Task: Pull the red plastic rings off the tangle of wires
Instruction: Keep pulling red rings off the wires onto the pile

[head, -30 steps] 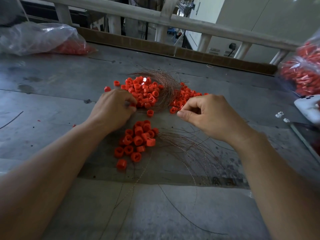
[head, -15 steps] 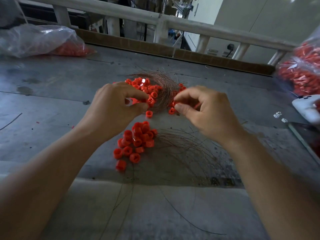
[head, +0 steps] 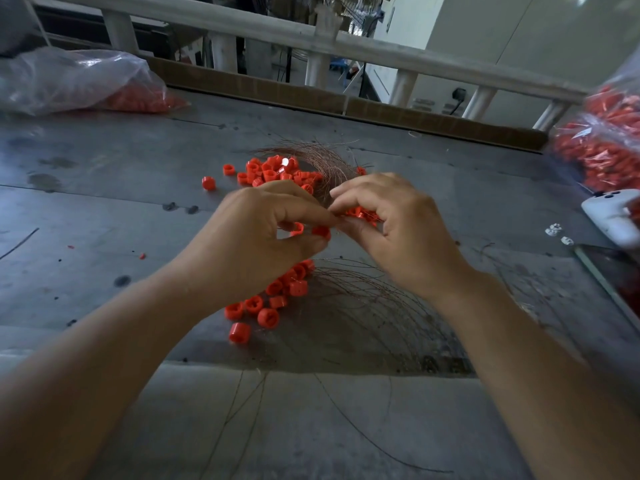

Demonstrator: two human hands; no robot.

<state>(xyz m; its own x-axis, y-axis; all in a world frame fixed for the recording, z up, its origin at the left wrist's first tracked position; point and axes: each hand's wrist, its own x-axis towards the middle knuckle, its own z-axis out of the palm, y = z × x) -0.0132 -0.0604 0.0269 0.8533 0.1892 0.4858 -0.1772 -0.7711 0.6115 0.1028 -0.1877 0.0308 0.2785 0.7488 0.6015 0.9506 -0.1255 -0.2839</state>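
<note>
**Hands lift and meet over a ring**

A second ago the two hands were low and apart, one at each side of the tangle of wires (head: 323, 160). Now they have risen off the counter (head: 104, 209) and come together, fingertips touching. The left hand (head: 263, 237) pinches a red ring (head: 320, 231) between thumb and forefinger. The right hand (head: 398, 230) is curled round a small clump of rings and wire (head: 360, 213). The strand between them is too fine to make out, so the ring is probably still threaded. This looks like the pull itself beginning. The tangle lies just behind the hands, still loaded with rings; the freed pile (head: 273, 301) lies below the left hand.
</note>
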